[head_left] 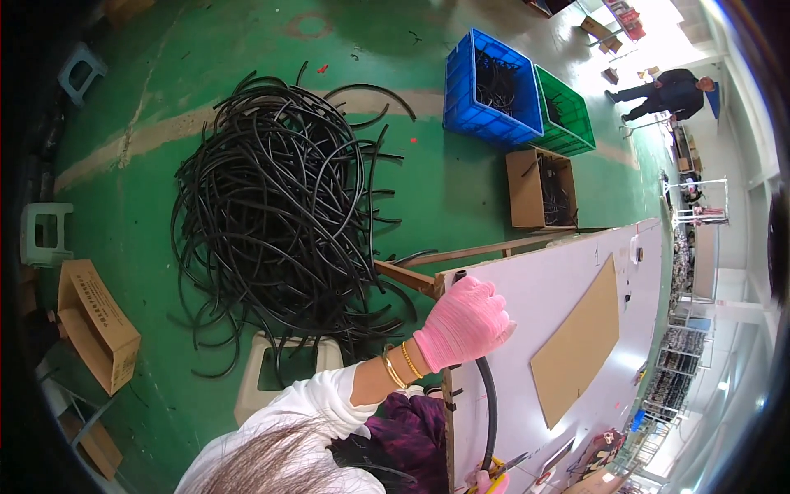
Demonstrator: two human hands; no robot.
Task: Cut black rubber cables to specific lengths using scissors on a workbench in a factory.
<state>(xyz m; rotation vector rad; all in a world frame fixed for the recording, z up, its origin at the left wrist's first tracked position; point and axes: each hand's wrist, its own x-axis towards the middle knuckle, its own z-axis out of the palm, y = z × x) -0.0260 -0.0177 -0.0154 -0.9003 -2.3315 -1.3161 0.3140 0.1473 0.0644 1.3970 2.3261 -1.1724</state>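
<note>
My left hand (465, 323), in a pink knitted glove, is closed around a black flexible tube (490, 403) above the near edge of the white table. One short tube end pokes out past the fist. From the other side the tube curves down to my right hand (484, 480), at the lower edge of the picture. That hand is gloved in pink too and only partly in view. It grips a yellow-handled cutting tool (498, 476) with a narrow pointed blade, close to the tube. Whether blade and tube touch cannot be made out.
A brown cardboard sheet (580, 350) lies on the white table (514, 292). A big heap of black tubes (276, 206) covers the green floor. Beyond stand a blue crate (494, 123), a green crate (576, 136) and a cardboard box (527, 193). Another person (679, 92) is farther off.
</note>
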